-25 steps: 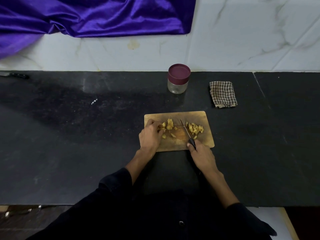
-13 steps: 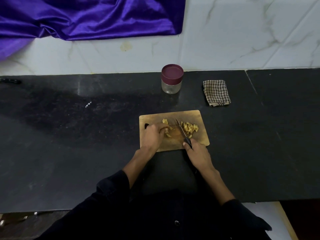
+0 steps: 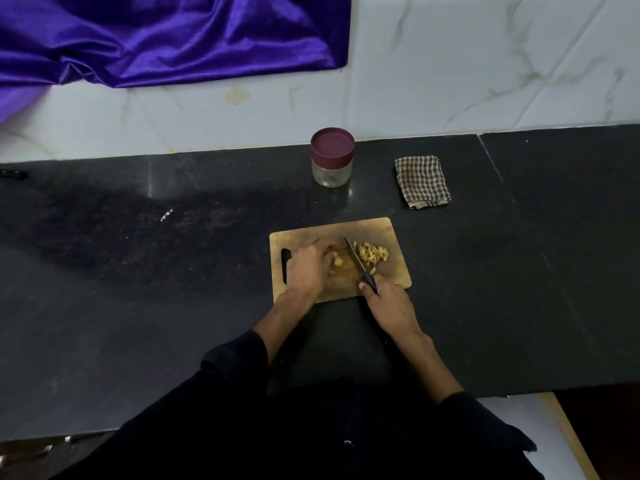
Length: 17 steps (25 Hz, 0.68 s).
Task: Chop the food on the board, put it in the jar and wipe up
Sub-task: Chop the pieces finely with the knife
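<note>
One view only, worn on the person's head, and it looked forward and steeply down over a dark counter (image 3: 138,306). The wide lens bowed the counter's far edge across the upper half of the frame. The board (image 3: 394,237) sat just right of centre, at arm's reach, with both forearms running in from the bottom edge. The wall (image 3: 485,64) filled the top of the frame, a purple cloth (image 3: 156,36) in the upper left. The wearer's dark clothing closed off the bottom centre. No second view shared the scene.
</note>
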### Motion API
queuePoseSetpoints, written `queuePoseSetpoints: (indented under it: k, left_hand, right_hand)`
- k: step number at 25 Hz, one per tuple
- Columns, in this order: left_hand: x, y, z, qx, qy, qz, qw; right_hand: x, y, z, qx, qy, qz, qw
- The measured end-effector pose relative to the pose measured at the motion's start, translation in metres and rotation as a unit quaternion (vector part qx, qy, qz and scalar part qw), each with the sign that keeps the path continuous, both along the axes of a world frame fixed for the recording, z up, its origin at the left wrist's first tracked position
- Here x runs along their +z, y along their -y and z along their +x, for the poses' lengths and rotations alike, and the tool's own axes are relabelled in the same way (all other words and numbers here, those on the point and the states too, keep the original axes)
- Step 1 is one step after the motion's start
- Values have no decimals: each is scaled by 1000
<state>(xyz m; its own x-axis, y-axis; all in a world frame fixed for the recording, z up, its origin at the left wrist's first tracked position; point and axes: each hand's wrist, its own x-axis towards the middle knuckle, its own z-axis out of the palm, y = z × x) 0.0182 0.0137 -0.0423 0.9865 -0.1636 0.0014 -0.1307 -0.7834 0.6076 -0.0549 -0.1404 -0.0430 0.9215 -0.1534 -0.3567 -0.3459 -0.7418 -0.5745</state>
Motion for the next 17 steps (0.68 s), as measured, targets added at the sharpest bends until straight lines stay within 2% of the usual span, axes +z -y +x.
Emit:
queuePoseSetpoints:
  k: [4,10,17]
  left_hand:
    - [-11,-9,-15,49,-8,-17,999]
    - [-14,-4,-21,63,-32,10,997]
    - [-14,-2,-21,58,-20,19,998]
  right_hand:
    - [-3,0,0,-5,5,-2,1000]
    - [-4,1,0,1,12,-5,1000]
    - [-6,1,1,-4,5,1,1000]
